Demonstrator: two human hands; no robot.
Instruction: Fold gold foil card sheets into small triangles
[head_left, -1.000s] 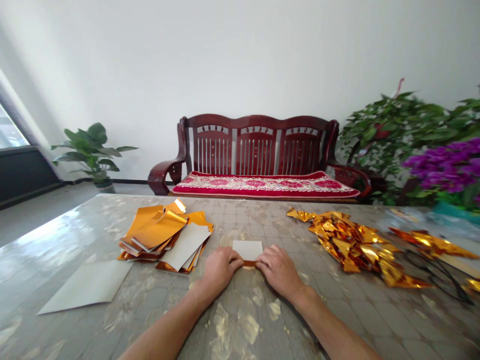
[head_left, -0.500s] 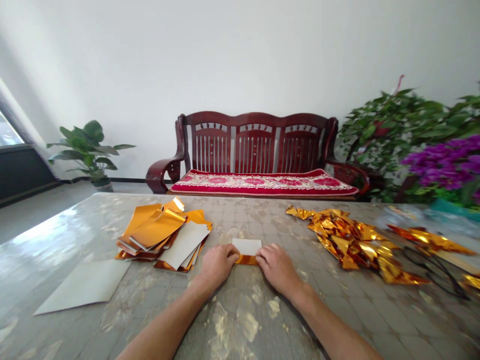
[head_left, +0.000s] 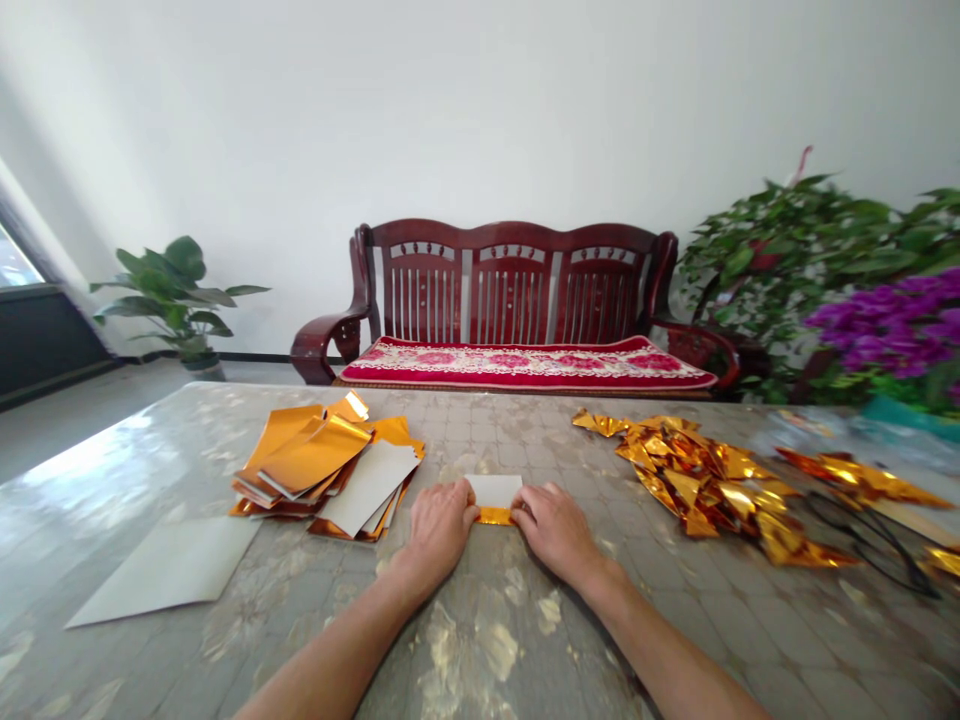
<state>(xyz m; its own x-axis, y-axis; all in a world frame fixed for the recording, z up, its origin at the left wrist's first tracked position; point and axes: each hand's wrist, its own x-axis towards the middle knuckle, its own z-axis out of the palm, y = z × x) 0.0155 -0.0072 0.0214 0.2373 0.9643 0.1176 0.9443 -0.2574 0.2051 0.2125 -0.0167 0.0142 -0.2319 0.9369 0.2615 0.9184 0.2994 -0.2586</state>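
Left hand (head_left: 439,524) and right hand (head_left: 553,526) pressing a small gold-and-white paper (head_left: 495,496) on the table (head_left: 487,640), stack of gold sheets (head_left: 326,465) at ten o'clock, folded gold pieces (head_left: 705,478) at two o'clock.

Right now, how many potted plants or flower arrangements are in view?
3: a broad-leaved plant on the floor at far left, a leafy green plant right of the bench, and purple flowers at the right edge. More may be hidden out of frame.

- A glossy marbled counter (head_left: 480,640) is seen.
- On it are laid a stack of gold sheets (head_left: 326,475), a lone white sheet (head_left: 169,570), folded gold pieces (head_left: 705,480), and possibly dark scissors (head_left: 870,545).
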